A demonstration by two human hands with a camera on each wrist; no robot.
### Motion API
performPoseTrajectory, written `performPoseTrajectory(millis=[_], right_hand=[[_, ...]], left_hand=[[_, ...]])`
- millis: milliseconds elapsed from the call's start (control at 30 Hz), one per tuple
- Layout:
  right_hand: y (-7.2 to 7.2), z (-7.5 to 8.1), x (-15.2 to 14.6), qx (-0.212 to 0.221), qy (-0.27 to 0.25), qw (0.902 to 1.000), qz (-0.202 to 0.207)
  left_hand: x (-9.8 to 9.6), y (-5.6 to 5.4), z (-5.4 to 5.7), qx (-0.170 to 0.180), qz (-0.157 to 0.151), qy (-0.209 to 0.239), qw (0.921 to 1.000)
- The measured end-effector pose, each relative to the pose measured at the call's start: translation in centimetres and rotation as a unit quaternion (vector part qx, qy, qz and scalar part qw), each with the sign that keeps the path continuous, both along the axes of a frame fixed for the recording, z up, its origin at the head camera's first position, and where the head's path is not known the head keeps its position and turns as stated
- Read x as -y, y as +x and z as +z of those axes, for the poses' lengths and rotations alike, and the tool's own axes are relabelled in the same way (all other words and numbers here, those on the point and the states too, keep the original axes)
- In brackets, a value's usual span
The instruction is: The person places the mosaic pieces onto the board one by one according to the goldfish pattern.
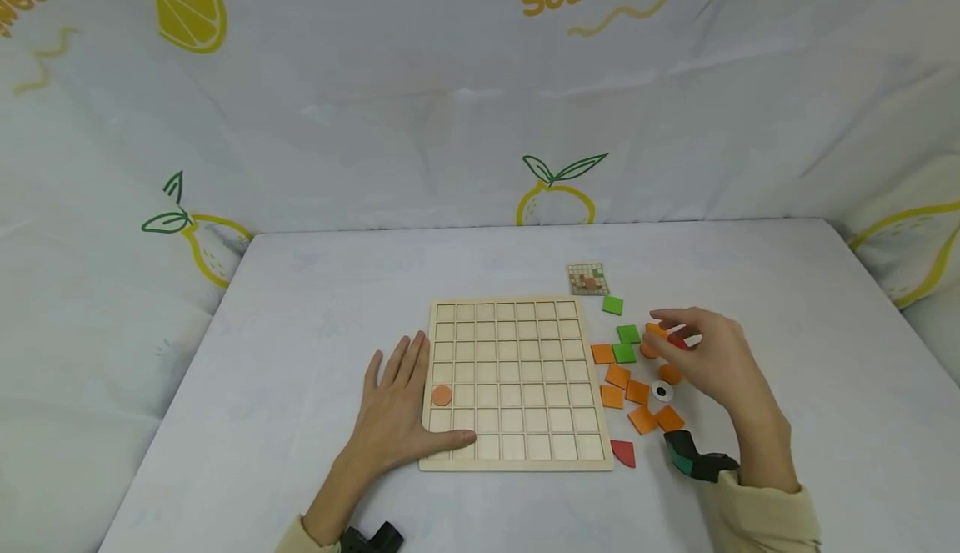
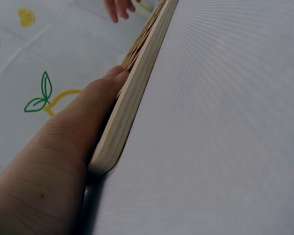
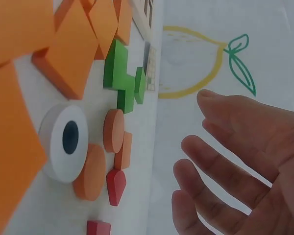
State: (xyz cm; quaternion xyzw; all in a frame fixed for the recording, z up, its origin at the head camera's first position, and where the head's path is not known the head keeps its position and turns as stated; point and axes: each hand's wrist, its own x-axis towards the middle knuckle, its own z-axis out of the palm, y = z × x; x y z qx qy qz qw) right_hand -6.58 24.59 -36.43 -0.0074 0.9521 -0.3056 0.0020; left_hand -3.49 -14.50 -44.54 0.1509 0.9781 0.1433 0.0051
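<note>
A wooden grid board [image 1: 522,374] lies flat on the table, with one orange disc [image 1: 442,395] in a cell near its left side. My left hand [image 1: 392,414] rests at the board's left edge, fingers straight along the side and thumb laid over the lower left cells. Above the loose pieces to the right hovers my right hand [image 1: 712,357], fingers loosely bent, nothing between them. In the right wrist view, orange discs [image 3: 113,130], green squares [image 3: 115,64], a red piece [image 3: 116,187] and a white eye disc [image 3: 51,142] lie below that hand.
Several orange squares [image 1: 617,375] lie along the board's right side, with a red quarter-round piece [image 1: 623,453] near its lower right corner. A small pattern card [image 1: 588,279] sits beyond the board's upper right corner. A white printed cloth [image 1: 375,144] hangs behind the table.
</note>
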Motion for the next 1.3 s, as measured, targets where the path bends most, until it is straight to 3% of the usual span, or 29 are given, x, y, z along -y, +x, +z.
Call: performPoseTrajectory(millis=[367, 1300], right_hand=[[-0.3, -1.2, -1.1, 0.094, 0.014, 0.9954, 0.014], [-0.8, -2.3, -0.6, 0.102, 0.035, 0.9941, 0.017]], left_hand=[[0.1, 0.0, 0.1, 0.004, 0.000, 0.000, 1.0000], [0.2, -0.1, 0.0, 0.000, -0.002, 0.004, 1.0000]])
